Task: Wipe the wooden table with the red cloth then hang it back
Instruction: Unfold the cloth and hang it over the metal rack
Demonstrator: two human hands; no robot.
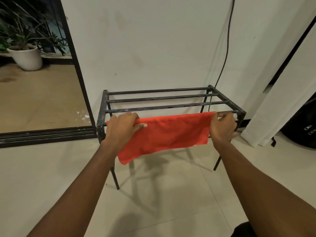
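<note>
The red cloth (167,134) hangs spread over the nearest bar of a black metal rack (160,98) that stands against the white wall. My left hand (122,127) grips the cloth's left end, fingers over the bar and thumb on the front of the fabric. At the cloth's right end, my right hand (223,126) pinches the top corner at the bar. The cloth's lower left corner droops lower than its right one. No wooden table is in view.
A sliding glass door with a black frame (77,65) stands to the left, a white plant pot (26,57) beyond it. A black cable (226,48) runs down the wall. White curtain (280,100) and a dark bag (302,127) are at right. Pale tiled floor lies below.
</note>
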